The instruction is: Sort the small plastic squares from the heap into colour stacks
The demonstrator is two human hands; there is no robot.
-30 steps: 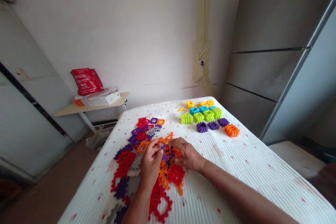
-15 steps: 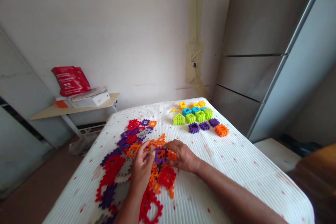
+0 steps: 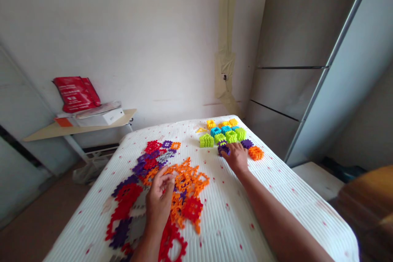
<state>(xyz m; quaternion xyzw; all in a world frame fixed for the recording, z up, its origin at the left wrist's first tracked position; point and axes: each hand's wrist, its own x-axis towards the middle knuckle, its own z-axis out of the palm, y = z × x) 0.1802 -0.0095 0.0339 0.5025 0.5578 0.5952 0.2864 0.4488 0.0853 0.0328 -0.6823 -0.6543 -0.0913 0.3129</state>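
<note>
My right hand (image 3: 238, 157) reaches to the row of purple stacks, its fingers bent over them and its thumb against the left purple stack of interlocking square tiles (image 3: 223, 149). Its fingers close on a purple tile there, partly covered by the hand. The middle stack is hidden beneath the hand. My left hand (image 3: 160, 194) hovers at the left side of a loose heap of orange interlocking pieces (image 3: 187, 178), fingers curled but apart, with nothing visible in them. A red square tile (image 3: 193, 208) lies on the heap's near side.
Green stacks (image 3: 206, 141), blue stacks (image 3: 215, 132) and yellow stacks (image 3: 211, 124) stand behind the purple row. An orange stack (image 3: 256, 153) is at its right end. Red pieces (image 3: 130, 198) and purple pieces (image 3: 121, 232) spread leftward. A side table (image 3: 130, 115) stands by the wall.
My right hand has left the heap and moved right and away to the purple stacks with the purple tile. My left hand has let go of that tile and stayed near the heap.
</note>
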